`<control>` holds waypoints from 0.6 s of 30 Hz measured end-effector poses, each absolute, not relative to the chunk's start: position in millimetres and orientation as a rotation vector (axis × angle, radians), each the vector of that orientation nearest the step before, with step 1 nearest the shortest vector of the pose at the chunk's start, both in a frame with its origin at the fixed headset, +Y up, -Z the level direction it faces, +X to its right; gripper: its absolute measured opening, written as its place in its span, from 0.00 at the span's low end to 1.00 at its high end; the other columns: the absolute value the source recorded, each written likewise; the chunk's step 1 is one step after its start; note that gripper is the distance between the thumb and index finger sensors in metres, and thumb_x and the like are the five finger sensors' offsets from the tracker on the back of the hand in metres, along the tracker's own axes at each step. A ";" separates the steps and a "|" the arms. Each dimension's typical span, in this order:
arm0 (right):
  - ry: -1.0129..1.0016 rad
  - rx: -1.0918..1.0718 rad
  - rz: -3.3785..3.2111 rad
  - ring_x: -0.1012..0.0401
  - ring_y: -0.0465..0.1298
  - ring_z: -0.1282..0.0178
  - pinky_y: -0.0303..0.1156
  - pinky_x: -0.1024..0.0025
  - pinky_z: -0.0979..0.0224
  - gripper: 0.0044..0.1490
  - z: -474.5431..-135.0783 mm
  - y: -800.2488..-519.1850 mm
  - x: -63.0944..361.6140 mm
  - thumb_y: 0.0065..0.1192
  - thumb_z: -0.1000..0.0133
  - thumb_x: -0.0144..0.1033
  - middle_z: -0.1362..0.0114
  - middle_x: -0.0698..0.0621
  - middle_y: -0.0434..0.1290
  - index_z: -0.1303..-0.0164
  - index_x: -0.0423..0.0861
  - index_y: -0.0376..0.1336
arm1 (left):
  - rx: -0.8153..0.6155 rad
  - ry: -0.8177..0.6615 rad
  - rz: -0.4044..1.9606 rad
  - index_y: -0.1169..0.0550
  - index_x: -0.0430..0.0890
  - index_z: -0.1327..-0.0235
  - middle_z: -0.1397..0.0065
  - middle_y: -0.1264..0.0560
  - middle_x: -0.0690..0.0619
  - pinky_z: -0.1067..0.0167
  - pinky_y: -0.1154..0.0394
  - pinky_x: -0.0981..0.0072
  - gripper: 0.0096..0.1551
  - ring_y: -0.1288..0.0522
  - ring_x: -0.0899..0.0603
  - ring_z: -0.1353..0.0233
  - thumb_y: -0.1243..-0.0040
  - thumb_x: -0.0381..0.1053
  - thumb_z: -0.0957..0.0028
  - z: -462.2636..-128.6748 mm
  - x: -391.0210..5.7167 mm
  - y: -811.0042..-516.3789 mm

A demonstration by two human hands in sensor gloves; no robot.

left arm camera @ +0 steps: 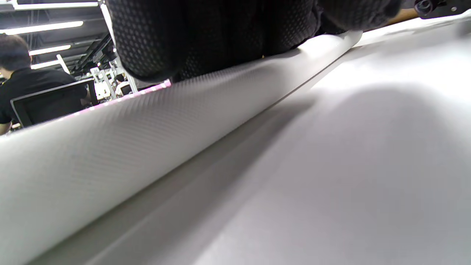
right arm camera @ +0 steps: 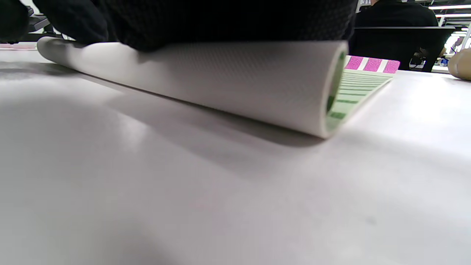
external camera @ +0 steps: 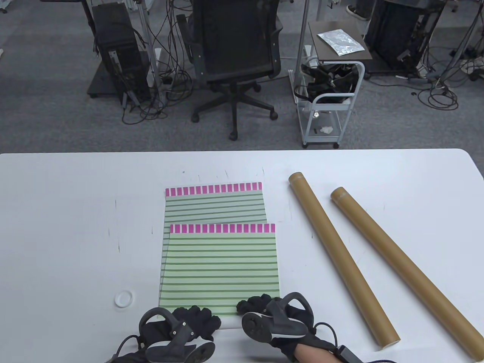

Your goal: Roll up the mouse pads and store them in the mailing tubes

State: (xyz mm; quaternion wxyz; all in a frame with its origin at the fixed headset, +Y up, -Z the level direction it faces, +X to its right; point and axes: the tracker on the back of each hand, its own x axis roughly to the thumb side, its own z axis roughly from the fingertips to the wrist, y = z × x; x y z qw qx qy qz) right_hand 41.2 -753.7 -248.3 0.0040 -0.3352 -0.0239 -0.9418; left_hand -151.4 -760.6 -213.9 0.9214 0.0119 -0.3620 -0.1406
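Showing only wrist-side: pad's (right arm camera: 206,81) rolled edge

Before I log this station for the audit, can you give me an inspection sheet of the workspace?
Surface: white table, faint dark scuff marks.
Job's things: two striped pads, top pad overlapping lower pad; top pad's near edge curled into a roll. Two brown tubes lie right of the pads, apart.
Clutter: white ring left of the pads.
Grippers: left hand and right hand press on the roll.
Cables: glove leads at the wrists; cable tangles on the floor beyond.
Surroundings: office chair, white cart, computer towers, carpet.
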 end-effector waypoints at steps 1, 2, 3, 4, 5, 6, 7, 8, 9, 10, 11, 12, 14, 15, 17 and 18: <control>-0.083 -1.051 -2.962 0.52 0.76 0.40 0.74 0.56 0.35 0.31 -248.5 -753.5 42.2 0.58 0.46 0.40 0.32 0.48 0.72 0.30 0.49 0.63 | 0.017 -0.738 -0.282 0.26 0.60 0.38 0.32 0.23 0.58 0.42 0.19 0.64 0.30 0.19 0.47 0.34 0.47 0.66 0.54 -214.9 -151.9 -761.3; -0.090 -1.057 -2.963 0.52 0.76 0.40 0.74 0.56 0.35 0.31 -248.2 -753.2 42.6 0.59 0.46 0.41 0.32 0.48 0.72 0.31 0.49 0.63 | 0.012 -0.733 -0.278 0.26 0.60 0.38 0.31 0.23 0.57 0.41 0.19 0.63 0.30 0.19 0.47 0.34 0.47 0.66 0.54 -215.5 -152.2 -761.5; -0.094 -1.067 -2.956 0.52 0.76 0.40 0.74 0.56 0.35 0.32 -247.2 -752.5 42.9 0.59 0.47 0.42 0.32 0.48 0.73 0.31 0.49 0.64 | 0.011 -0.731 -0.280 0.26 0.60 0.38 0.31 0.23 0.58 0.41 0.19 0.63 0.30 0.19 0.46 0.34 0.47 0.66 0.54 -215.8 -152.1 -761.7; -0.090 -1.073 -2.954 0.51 0.76 0.40 0.74 0.56 0.35 0.32 -246.4 -751.7 42.9 0.59 0.47 0.43 0.32 0.48 0.73 0.31 0.49 0.64 | 0.011 -0.729 -0.282 0.26 0.60 0.38 0.31 0.23 0.57 0.41 0.19 0.63 0.30 0.19 0.46 0.34 0.47 0.66 0.54 -216.0 -151.9 -762.0; -0.074 -1.080 -2.949 0.51 0.76 0.40 0.74 0.56 0.35 0.31 -244.9 -750.0 42.0 0.59 0.47 0.43 0.33 0.48 0.73 0.32 0.49 0.64 | 0.007 -0.725 -0.286 0.26 0.59 0.38 0.30 0.23 0.57 0.40 0.19 0.62 0.30 0.20 0.46 0.33 0.47 0.66 0.54 -216.3 -151.5 -763.2; -0.051 -1.088 -2.936 0.52 0.76 0.41 0.74 0.56 0.36 0.31 -242.9 -747.3 40.5 0.59 0.47 0.43 0.33 0.48 0.73 0.32 0.49 0.64 | 0.004 -0.723 -0.288 0.26 0.59 0.38 0.30 0.24 0.57 0.40 0.19 0.62 0.30 0.20 0.46 0.33 0.48 0.66 0.54 -216.3 -151.5 -763.6; -0.035 -1.093 -2.926 0.52 0.77 0.41 0.74 0.56 0.36 0.31 -241.5 -744.8 39.3 0.59 0.47 0.43 0.34 0.48 0.74 0.32 0.49 0.65 | 0.004 -0.721 -0.289 0.27 0.60 0.39 0.30 0.24 0.57 0.40 0.19 0.62 0.30 0.20 0.46 0.33 0.48 0.66 0.54 -216.3 -151.6 -763.8; -0.009 -1.101 -2.916 0.52 0.77 0.41 0.74 0.57 0.36 0.31 -239.1 -740.1 37.2 0.59 0.47 0.43 0.34 0.48 0.74 0.33 0.49 0.65 | -0.002 -0.715 -0.292 0.27 0.60 0.39 0.30 0.24 0.58 0.40 0.19 0.63 0.29 0.20 0.46 0.33 0.48 0.66 0.54 -216.2 -151.6 -763.0; 0.007 -1.091 -2.919 0.52 0.77 0.41 0.75 0.56 0.36 0.31 -237.3 -735.0 34.8 0.59 0.47 0.43 0.34 0.48 0.74 0.33 0.49 0.65 | -0.012 -0.704 -0.292 0.27 0.60 0.39 0.29 0.24 0.57 0.40 0.19 0.62 0.29 0.20 0.46 0.32 0.48 0.66 0.54 -216.1 -151.4 -762.6; 0.001 -1.073 -2.925 0.52 0.77 0.42 0.75 0.57 0.37 0.31 -236.6 -732.1 33.3 0.59 0.47 0.44 0.34 0.48 0.74 0.33 0.49 0.65 | -0.019 -0.695 -0.294 0.28 0.60 0.38 0.29 0.25 0.58 0.39 0.19 0.63 0.29 0.20 0.46 0.32 0.48 0.66 0.54 -216.1 -151.2 -762.9; -0.046 -1.042 -2.940 0.52 0.78 0.42 0.75 0.56 0.37 0.32 -236.4 -729.2 30.6 0.59 0.47 0.44 0.34 0.48 0.75 0.32 0.48 0.66 | -0.023 -0.685 -0.301 0.28 0.61 0.38 0.29 0.25 0.58 0.40 0.19 0.63 0.29 0.21 0.46 0.32 0.48 0.66 0.54 -215.9 -150.6 -763.2; -0.092 -1.025 -2.951 0.51 0.78 0.41 0.75 0.56 0.37 0.32 -236.7 -728.6 29.0 0.58 0.47 0.45 0.33 0.47 0.75 0.32 0.48 0.65 | -0.026 -0.675 -0.321 0.28 0.61 0.39 0.29 0.25 0.58 0.40 0.19 0.64 0.28 0.21 0.46 0.32 0.48 0.65 0.54 -215.0 -148.9 -763.7; -0.271 -0.971 -2.980 0.49 0.77 0.39 0.74 0.54 0.36 0.33 -238.5 -732.3 25.5 0.58 0.46 0.45 0.31 0.45 0.74 0.30 0.46 0.65 | 0.026 -0.694 -0.423 0.29 0.61 0.41 0.31 0.24 0.59 0.42 0.19 0.67 0.29 0.19 0.49 0.34 0.41 0.64 0.57 -213.8 -142.6 -763.8; -0.289 -0.948 -2.979 0.48 0.75 0.38 0.73 0.53 0.35 0.34 -238.8 -733.6 24.8 0.58 0.46 0.45 0.30 0.45 0.72 0.29 0.46 0.63 | 0.051 -0.697 -0.472 0.28 0.63 0.44 0.33 0.23 0.62 0.44 0.17 0.70 0.29 0.18 0.51 0.36 0.38 0.64 0.60 -215.6 -140.1 -762.3; -0.252 -0.878 -2.946 0.49 0.76 0.38 0.74 0.53 0.35 0.35 -242.2 -736.2 22.7 0.60 0.48 0.46 0.30 0.46 0.73 0.30 0.47 0.64 | 0.030 -0.665 -0.442 0.26 0.66 0.50 0.37 0.20 0.65 0.47 0.16 0.74 0.23 0.15 0.54 0.40 0.35 0.61 0.60 -224.0 -136.4 -758.1; -0.290 -0.840 -2.908 0.50 0.76 0.38 0.74 0.54 0.35 0.35 -246.3 -738.2 21.9 0.60 0.48 0.47 0.30 0.47 0.73 0.30 0.49 0.64 | -0.024 -0.639 -0.383 0.25 0.66 0.53 0.39 0.19 0.65 0.48 0.16 0.73 0.20 0.15 0.54 0.42 0.35 0.59 0.60 -231.3 -135.3 -755.9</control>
